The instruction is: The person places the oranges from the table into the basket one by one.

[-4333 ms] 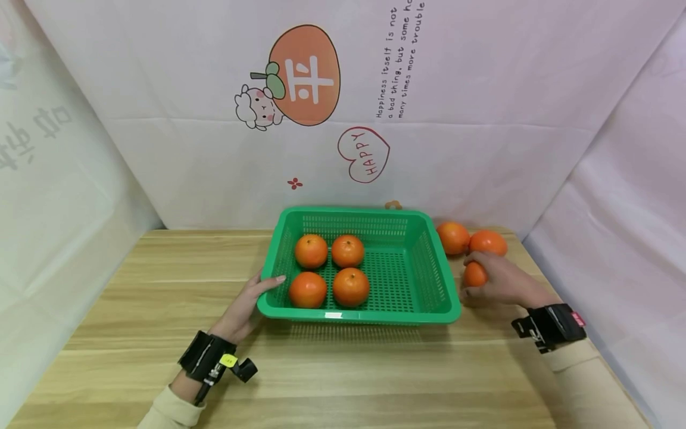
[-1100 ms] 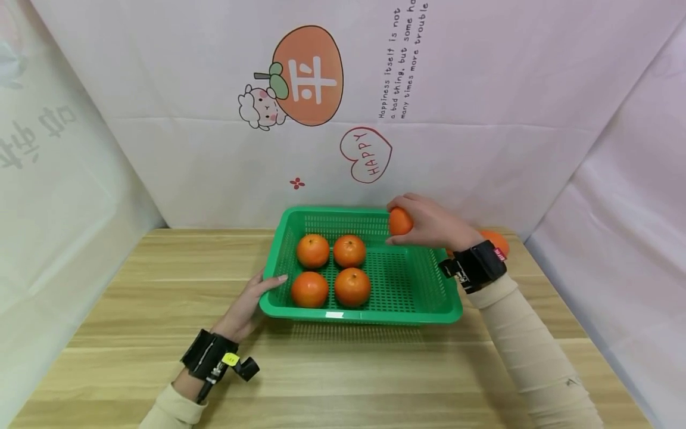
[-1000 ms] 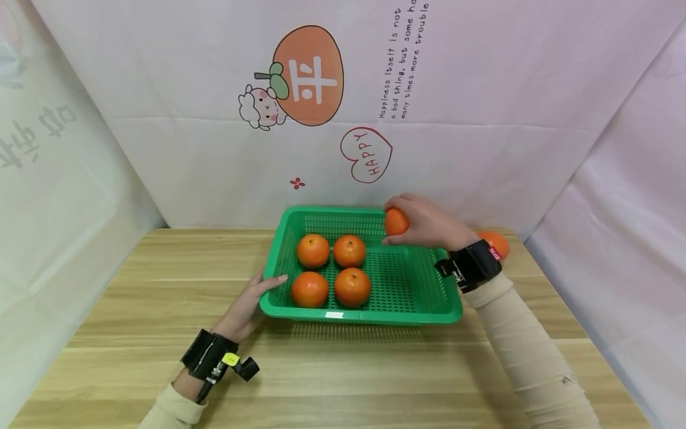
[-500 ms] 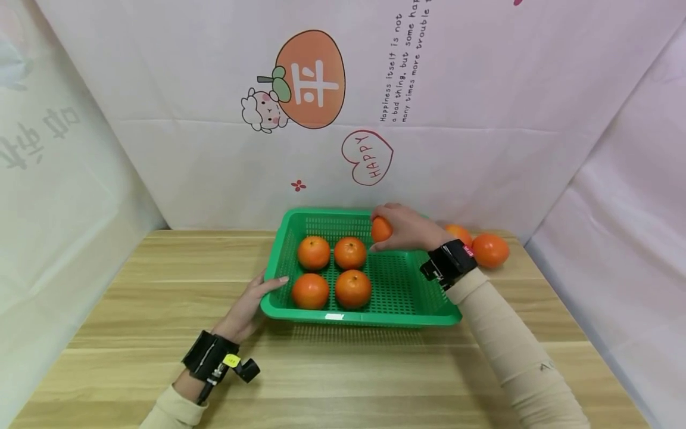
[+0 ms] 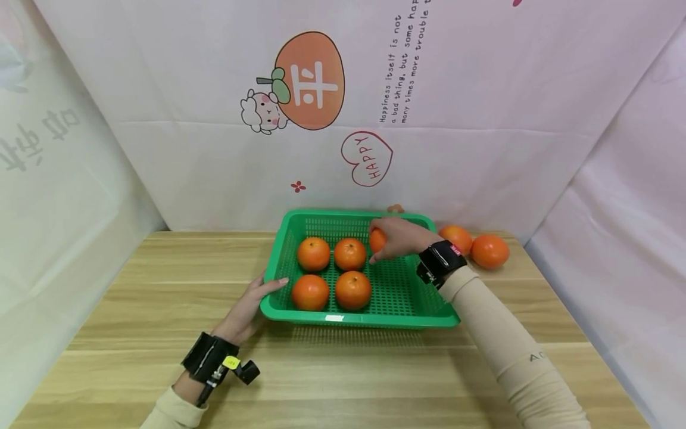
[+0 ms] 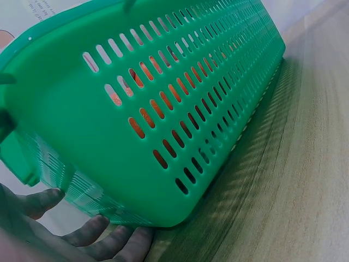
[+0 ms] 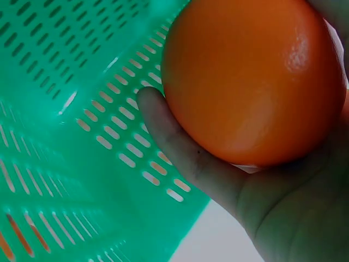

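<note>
A green slotted plastic basket (image 5: 361,320) stands on the table with several oranges (image 5: 353,290) in its left half. My left hand (image 5: 246,311) grips the basket's left edge, thumb over the rim. In the left wrist view its fingers (image 6: 117,240) lie against the outer wall. Inside the basket's back right part, my right hand (image 5: 401,236) holds an orange (image 5: 377,240) just right of the back pair. The right wrist view shows the thumb (image 7: 169,131) along this smooth, shiny orange (image 7: 245,82). Whether it touches the basket floor is hidden.
Two more oranges (image 5: 490,251) lie on the wooden table (image 5: 343,381) to the right of the basket, near its back corner. A white printed cloth (image 5: 455,167) hangs along the table's back edge, with cloth walls at both sides.
My right hand picked up an orange from the table at right, carried it left over the basket and lowered it inside. The left hand has kept its place on the basket.
</note>
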Motion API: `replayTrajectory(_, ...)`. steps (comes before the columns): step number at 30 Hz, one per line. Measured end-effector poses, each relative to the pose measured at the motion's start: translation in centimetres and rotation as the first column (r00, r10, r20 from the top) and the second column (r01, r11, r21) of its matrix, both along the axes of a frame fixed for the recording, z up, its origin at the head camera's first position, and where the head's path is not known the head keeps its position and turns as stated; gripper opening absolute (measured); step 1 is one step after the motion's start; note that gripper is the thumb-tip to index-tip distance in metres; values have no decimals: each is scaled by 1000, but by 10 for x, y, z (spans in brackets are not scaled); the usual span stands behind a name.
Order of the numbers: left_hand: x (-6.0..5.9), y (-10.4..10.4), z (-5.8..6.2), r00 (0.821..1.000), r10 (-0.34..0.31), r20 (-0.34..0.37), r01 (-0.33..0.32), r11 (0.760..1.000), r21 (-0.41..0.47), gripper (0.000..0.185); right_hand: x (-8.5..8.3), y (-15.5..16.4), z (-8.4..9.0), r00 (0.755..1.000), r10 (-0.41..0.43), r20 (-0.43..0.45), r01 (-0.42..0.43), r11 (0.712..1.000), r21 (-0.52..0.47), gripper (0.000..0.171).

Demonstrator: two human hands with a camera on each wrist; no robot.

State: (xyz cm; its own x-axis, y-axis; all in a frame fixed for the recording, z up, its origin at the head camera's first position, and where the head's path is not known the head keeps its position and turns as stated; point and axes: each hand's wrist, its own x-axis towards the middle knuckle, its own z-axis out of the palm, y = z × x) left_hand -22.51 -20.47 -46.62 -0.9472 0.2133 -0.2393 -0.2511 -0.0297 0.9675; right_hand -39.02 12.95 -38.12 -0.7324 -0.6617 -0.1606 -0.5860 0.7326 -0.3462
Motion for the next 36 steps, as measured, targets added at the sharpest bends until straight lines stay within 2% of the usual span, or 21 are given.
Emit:
replayTrajectory(7,0,0,0,1000,2,4,-2,1000,-6,74,0,-3,-7,1000,-6,4,5,998,57,65)
replayTrajectory(15,1,1,1,1000,-1,2,1,1000,-15,74,-1,-6,-14,1000,-13,13,11,989,149,74)
replayTrajectory(22,1,1,0,1000,9,-1,-9,1000,-10,76,-4,-7,-29,1000,18,3,-18,978,208,80)
replayTrajectory(29,2,0,-2,1000,11,-7,-11,1000,-12,74,-6,-4,-35,999,45,22,-48,977,207,85)
replayTrajectory(36,3,1,1,1000,19,-3,-19,1000,-18,74,0,-6,-33,997,74,-33,-67,982,177,87)
